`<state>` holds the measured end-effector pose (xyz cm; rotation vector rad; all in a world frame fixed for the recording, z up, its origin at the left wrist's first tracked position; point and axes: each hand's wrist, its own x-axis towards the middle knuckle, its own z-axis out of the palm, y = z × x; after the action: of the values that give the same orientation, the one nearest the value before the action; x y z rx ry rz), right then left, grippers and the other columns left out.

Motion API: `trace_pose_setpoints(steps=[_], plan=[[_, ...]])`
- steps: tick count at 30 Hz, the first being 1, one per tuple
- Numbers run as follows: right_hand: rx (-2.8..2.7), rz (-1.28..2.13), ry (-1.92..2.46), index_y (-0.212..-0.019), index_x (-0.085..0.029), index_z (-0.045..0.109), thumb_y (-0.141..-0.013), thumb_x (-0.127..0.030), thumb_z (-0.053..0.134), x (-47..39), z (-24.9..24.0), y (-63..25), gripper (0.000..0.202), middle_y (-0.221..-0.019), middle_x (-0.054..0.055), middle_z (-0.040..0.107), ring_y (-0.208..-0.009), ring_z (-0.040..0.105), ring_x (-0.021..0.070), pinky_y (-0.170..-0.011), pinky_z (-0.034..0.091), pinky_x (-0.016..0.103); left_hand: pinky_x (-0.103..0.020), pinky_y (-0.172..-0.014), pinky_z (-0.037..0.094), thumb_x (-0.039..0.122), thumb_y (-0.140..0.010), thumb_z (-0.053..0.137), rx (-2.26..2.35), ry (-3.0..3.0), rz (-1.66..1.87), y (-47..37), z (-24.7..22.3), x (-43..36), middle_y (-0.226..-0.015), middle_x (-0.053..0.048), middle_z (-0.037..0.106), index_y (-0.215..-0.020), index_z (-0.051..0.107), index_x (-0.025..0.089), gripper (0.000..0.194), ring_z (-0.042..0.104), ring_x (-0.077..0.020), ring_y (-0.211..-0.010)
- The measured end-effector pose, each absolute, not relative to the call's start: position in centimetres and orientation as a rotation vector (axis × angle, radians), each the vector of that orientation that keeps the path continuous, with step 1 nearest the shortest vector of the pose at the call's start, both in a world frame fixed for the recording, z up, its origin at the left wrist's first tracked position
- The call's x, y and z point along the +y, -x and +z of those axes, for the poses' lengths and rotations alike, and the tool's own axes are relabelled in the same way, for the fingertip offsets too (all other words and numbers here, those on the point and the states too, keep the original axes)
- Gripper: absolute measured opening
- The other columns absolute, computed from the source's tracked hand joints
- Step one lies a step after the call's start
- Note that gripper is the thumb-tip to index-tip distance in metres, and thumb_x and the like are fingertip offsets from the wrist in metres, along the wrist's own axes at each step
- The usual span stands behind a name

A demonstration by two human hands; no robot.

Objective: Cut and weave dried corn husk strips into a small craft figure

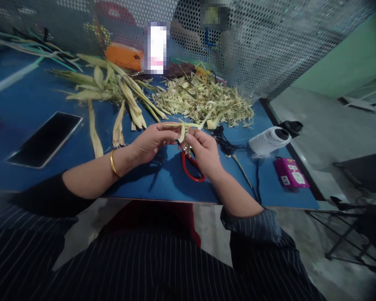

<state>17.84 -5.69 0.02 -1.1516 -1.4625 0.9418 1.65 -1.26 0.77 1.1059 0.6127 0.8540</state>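
Note:
Both of my hands meet over the middle of the blue table, closed on a small pale green husk piece [183, 133]. My left hand [156, 140] pinches it from the left, and my right hand [203, 150] grips it from the right. A strip of the husk sticks out to the upper right, above my right fingers. Red-handled scissors [192, 169] lie just below my hands, their upper part hidden. Behind my hands is a heap of shredded husk [203, 100], with long dried husks [105, 81] to its left.
On the blue table [163, 188] lie a black phone [45, 140] at left, black threads [225, 142], a white thread spool [269, 140] and a purple packet [290, 172] at right. A perforated metal panel [257, 46] stands behind.

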Motion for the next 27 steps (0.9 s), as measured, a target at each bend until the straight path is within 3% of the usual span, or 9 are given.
trace_pose_setpoints(steps=[8, 13, 16, 19, 23, 27], plan=[[-1.557, 0.908, 1.148, -0.074, -0.019, 0.064, -0.089, -0.037, 0.057, -5.5, -1.0, -17.3, 0.024, -0.067, 0.0, 0.064, -0.064, 0.058, 0.0124, -0.066, 0.045, 0.027, -0.023, -0.063, 0.045, 0.03, -0.072, 0.079, 0.572, -1.069, 0.94, -2.2, 0.0, -2.0, -0.067, -0.002, 0.063, -0.075, 0.074, 0.012, 0.019, 0.054, -0.0101, -0.062], [-1.61, 0.767, 1.283, -0.078, -0.019, 0.065, -0.089, -0.036, 0.057, -5.6, -1.2, -17.6, 0.022, -0.071, 0.001, 0.067, -0.068, 0.06, 0.014, -0.069, 0.046, 0.028, -0.022, -0.067, 0.045, 0.033, -0.074, 0.079, 0.584, -1.11, 0.976, -2.3, 0.1, -1.9, -0.071, -0.002, 0.065, -0.074, 0.072, 0.013, 0.021, 0.055, -0.0091, -0.065], [-1.587, 0.575, 1.263, -0.093, -0.02, 0.063, -0.086, -0.034, 0.063, -5.8, -0.9, -18.1, 0.016, -0.084, 0.002, 0.067, -0.078, 0.061, 0.0154, -0.077, 0.048, 0.03, -0.021, -0.073, 0.046, 0.032, -0.073, 0.079, 0.63, -1.152, 1.062, -2.3, 0.5, -2.0, -0.078, -0.002, 0.068, -0.08, 0.072, 0.014, 0.02, 0.058, -0.0098, -0.073], [-1.591, 0.427, 1.209, -0.112, -0.023, 0.059, -0.085, -0.033, 0.066, -5.9, -0.5, -18.5, 0.029, -0.091, 0.002, 0.065, -0.084, 0.061, 0.0163, -0.082, 0.049, 0.032, -0.022, -0.069, 0.045, 0.033, -0.074, 0.077, 0.723, -1.183, 1.006, -2.1, 0.9, -2.1, -0.076, -0.002, 0.067, -0.081, 0.071, 0.014, 0.021, 0.057, -0.0099, -0.07], [-1.715, 0.212, 1.221, -0.092, -0.024, 0.066, -0.09, -0.03, 0.059, -6.1, -0.4, -18.7, 0.01, -0.086, 0.003, 0.069, -0.081, 0.062, 0.0173, -0.078, 0.048, 0.033, -0.023, -0.066, 0.043, 0.035, -0.078, 0.072, 0.731, -1.284, 0.929, -1.9, 0.9, -2.3, -0.072, -0.001, 0.063, -0.078, 0.069, 0.014, 0.021, 0.054, -0.0093, -0.066], [-1.778, 0.053, 1.239, -0.082, -0.024, 0.066, -0.092, -0.026, 0.057, -6.3, -0.2, -18.7, 0.014, -0.08, 0.003, 0.069, -0.077, 0.062, 0.0175, -0.075, 0.046, 0.033, -0.023, -0.069, 0.041, 0.032, -0.082, 0.068, 0.709, -1.439, 0.976, -1.9, 0.6, -2.2, -0.07, 0.0, 0.058, -0.069, 0.064, 0.014, 0.022, 0.05, -0.0095, -0.068]])
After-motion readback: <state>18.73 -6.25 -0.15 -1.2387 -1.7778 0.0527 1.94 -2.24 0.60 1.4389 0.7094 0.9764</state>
